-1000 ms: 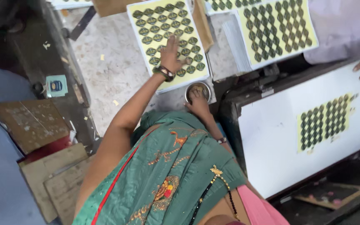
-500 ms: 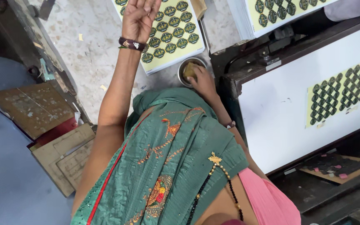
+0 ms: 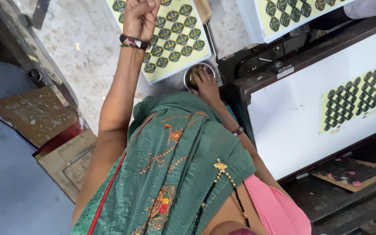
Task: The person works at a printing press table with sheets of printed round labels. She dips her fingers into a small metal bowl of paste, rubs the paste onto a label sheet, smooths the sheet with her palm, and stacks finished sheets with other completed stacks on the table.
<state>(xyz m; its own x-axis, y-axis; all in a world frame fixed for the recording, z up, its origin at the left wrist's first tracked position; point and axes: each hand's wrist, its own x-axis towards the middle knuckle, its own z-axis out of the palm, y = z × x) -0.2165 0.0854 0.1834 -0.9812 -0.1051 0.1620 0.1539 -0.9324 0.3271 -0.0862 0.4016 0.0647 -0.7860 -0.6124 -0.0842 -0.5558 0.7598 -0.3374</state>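
Fingers of the right hand (image 3: 205,82) were dipped into a small round metal bowl (image 3: 199,76), so the fingertips were hidden behind its rim and I could not tell how far the hand was open or whether it held anything. The bowl was shiny steel with something yellowish inside, hard to make out. It stood on the speckled stone table (image 3: 83,56), just beside the lower corner of a yellow printed sheet (image 3: 170,39).

This sheet was flat paper, covered with rows of dark green round labels. Its upper part was cut off by the frame edge. The left hand (image 3: 139,15) was over the sheet, on the side far from the bowl, with the fingers curled loosely; the fingertips were cut off at the top, so a grip could not be seen. A dark beaded bracelet (image 3: 133,42) was around that wrist.

Beyond the bowl, away from the sheet, stood a dark metal machine (image 3: 283,65) with a white board (image 3: 292,126) bearing a smaller sheet of labels (image 3: 357,100). A stack of similar sheets (image 3: 292,15) lay above it, partly out of view. On the opposite side of the bowl, worn brown cardboard pieces (image 3: 40,113) lay low beside the table. A green embroidered cloth (image 3: 175,174) covered much of the foreground.
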